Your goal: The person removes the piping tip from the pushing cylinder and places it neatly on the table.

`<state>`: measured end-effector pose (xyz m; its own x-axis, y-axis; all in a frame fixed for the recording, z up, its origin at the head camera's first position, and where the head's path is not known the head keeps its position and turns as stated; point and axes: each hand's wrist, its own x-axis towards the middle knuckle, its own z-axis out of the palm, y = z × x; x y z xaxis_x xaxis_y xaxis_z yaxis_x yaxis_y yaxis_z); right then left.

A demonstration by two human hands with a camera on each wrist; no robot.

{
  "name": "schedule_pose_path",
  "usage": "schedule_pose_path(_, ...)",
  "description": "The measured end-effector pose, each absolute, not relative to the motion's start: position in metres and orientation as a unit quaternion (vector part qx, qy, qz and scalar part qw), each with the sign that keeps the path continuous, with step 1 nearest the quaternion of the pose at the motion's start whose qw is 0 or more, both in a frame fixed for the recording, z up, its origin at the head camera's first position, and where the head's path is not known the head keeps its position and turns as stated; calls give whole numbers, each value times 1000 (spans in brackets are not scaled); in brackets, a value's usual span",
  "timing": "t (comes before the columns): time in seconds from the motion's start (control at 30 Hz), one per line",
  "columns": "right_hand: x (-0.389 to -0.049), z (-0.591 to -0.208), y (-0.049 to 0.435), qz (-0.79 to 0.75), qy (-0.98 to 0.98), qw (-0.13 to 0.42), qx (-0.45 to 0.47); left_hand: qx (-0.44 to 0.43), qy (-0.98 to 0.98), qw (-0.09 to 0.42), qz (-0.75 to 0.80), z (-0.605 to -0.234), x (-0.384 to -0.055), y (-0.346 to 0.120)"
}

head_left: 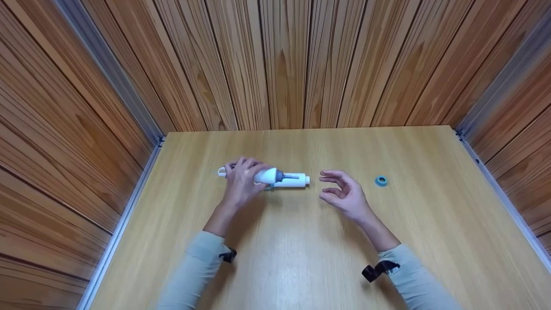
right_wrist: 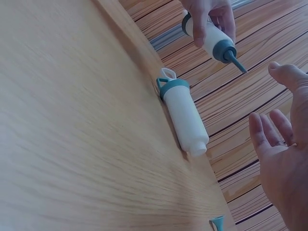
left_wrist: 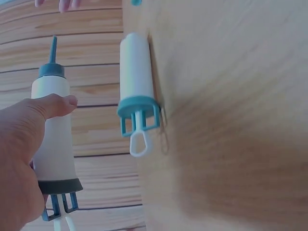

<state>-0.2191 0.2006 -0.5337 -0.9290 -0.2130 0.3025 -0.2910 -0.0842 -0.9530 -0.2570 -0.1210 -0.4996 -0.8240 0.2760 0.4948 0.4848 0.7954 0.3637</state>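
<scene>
My left hand (head_left: 242,181) grips a white icing syringe (head_left: 266,175) by its barrel. This one has a blue-grey collar and a narrow nozzle (left_wrist: 53,50) pointing right, toward my other hand; its finger frame and plunger loop (left_wrist: 65,223) stick out at the back. A second white icing syringe (right_wrist: 185,115) with a teal end frame lies on the table just below it, its threaded outlet bare. My right hand (head_left: 348,196) hovers right of both, fingers loosely curved and apart, holding nothing.
On the wooden table (head_left: 275,258), to the right of my right hand, sits a small teal screw collar (head_left: 378,182). Wood-plank walls (head_left: 284,64) rise at the back and both sides, with metal edge strips (head_left: 125,224) along the sides.
</scene>
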Motion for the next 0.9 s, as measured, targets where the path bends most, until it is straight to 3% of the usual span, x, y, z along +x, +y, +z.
schedule_pose_path(0.9, -217, -529, 187, 707, -677, 69, 193, -211, -922, 222, -237, -489, -240, -66)
